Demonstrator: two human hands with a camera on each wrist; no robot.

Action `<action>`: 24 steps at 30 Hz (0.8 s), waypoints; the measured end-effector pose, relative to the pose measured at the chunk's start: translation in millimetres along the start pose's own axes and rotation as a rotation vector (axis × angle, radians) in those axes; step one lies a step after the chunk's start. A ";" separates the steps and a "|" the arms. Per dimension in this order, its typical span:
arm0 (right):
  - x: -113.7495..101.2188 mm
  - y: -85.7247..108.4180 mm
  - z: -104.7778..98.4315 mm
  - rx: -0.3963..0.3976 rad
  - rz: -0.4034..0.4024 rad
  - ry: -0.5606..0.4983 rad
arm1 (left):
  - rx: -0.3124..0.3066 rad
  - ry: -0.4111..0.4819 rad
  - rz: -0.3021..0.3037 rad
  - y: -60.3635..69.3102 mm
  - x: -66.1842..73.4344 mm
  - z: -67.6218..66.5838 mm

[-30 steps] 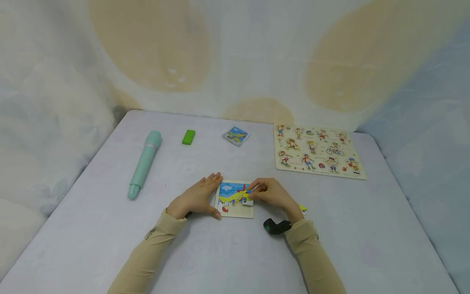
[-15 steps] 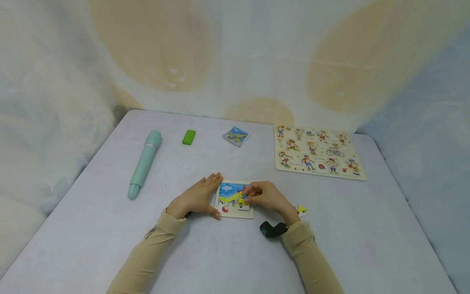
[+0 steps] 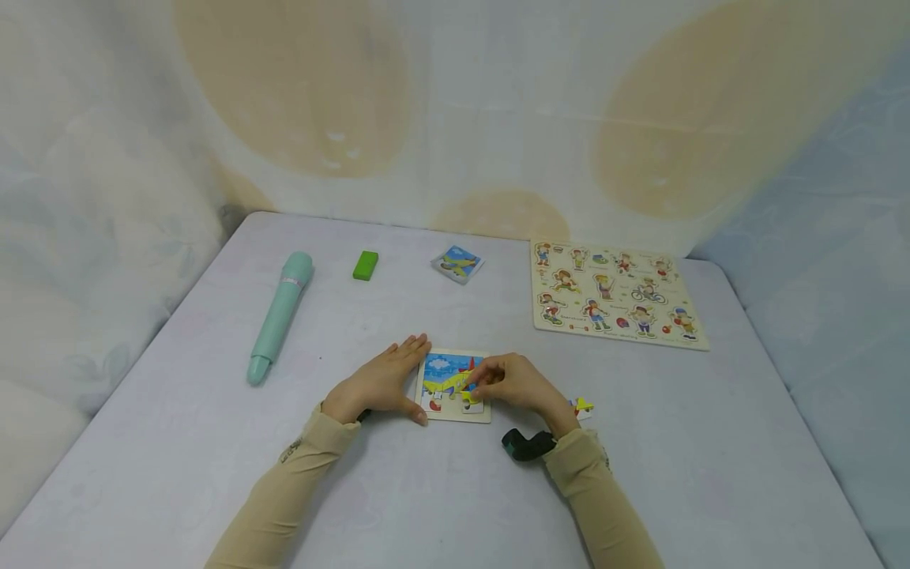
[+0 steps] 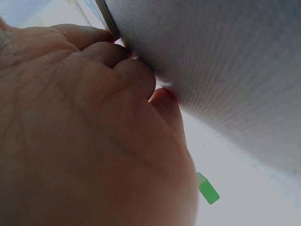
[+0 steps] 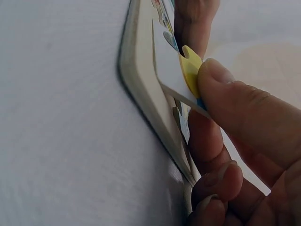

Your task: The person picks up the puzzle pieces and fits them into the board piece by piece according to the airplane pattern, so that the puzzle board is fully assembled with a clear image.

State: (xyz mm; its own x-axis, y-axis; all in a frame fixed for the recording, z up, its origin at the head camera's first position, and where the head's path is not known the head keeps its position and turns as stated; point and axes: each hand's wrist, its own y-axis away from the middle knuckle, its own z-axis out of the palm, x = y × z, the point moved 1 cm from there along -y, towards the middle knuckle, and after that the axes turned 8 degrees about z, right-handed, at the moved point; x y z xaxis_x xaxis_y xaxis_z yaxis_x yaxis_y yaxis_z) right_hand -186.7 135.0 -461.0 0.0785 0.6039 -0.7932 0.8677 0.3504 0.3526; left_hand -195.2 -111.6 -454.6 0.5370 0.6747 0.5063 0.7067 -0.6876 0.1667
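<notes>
A small square airplane jigsaw puzzle [image 3: 455, 420] in a wooden tray lies on the table, with several pieces in its picture. My left hand [image 3: 380, 384] rests at its left edge, fingers extended and thumb near the lower left corner. At the right side, my right hand [image 3: 520, 385] pinches a puzzle piece [image 5: 171, 66] between thumb and index finger. This piece, white with yellow and blue, sits tilted over the tray's lower right corner in the right wrist view. Loose pieces [image 3: 583, 408] lie beside the right wrist, partly hidden by it.
A mint-green microphone-shaped object [image 3: 280, 320] lies at the left. Toward the back are a green block [image 3: 366, 265] and a small airplane picture card [image 3: 458, 263]. A large wooden peg-style board with child figures [image 3: 618, 294] lies at the back right.
My right hand has moved slightly left and down with the puzzle piece, bringing it over the tray's lower right corner. The left hand stays in place.
</notes>
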 end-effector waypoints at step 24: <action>-1.8 -0.6 2.6 0.018 -0.020 0.072 | 0.000 -0.005 0.012 0.4 -0.1 -0.3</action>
State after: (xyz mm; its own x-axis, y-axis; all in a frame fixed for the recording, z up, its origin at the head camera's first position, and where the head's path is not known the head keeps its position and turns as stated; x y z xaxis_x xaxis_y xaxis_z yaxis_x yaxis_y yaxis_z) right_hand -186.1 131.8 -461.0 0.0263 0.6468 -0.7622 0.8775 0.3503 0.3276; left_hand -195.2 -112.1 -454.4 0.5479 0.6676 0.5041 0.7003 -0.6957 0.1602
